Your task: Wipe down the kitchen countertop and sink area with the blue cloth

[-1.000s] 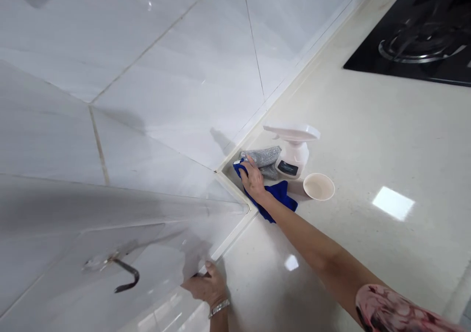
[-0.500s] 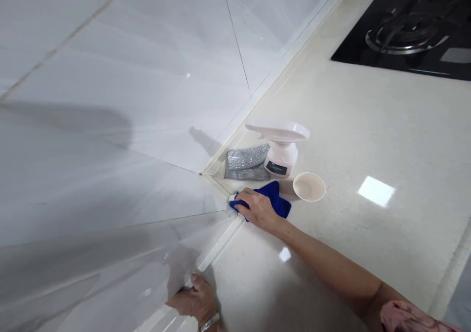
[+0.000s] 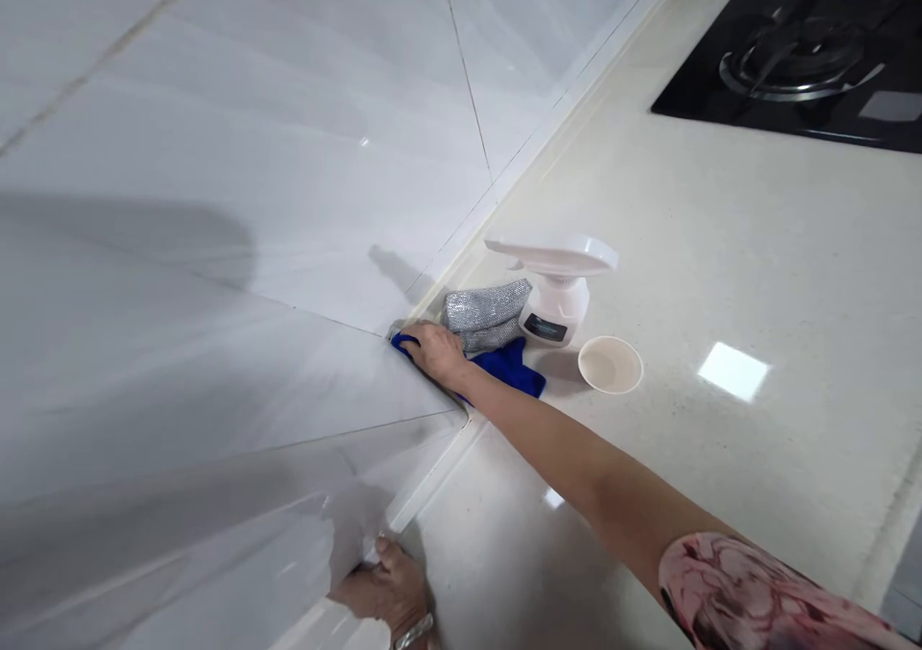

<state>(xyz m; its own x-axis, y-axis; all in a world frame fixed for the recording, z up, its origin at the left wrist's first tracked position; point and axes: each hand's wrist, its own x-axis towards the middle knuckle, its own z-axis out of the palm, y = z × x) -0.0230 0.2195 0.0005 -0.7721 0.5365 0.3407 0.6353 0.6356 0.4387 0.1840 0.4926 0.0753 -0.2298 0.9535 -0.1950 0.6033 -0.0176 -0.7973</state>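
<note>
My right hand [image 3: 437, 350] is closed on a blue cloth [image 3: 513, 370], pressing it into the corner where the tiled wall meets the countertop. Loose cloth trails behind the hand along the counter. Just behind the fingers lies a folded silver mesh cloth [image 3: 488, 308], touching or very near a pale pink spray bottle [image 3: 554, 312]. A white cup [image 3: 610, 366] stands upright to the right of the bottle. Lower down, my left hand [image 3: 385, 583], with a metal band at the wrist, rests against the wall edge, thumb raised and apart; its fingertips are partly hidden.
Glossy tiled wall [image 3: 288, 199] fills the left side. A pale trim strip [image 3: 432, 482] runs along its base. At the upper right, a black gas stove [image 3: 807, 64] is set in the cream countertop [image 3: 720, 247], which reflects light.
My right hand has slid the blue cloth up and left along the wall base into the corner, and more of the sleeve shows. The left hand stays nearly in place.
</note>
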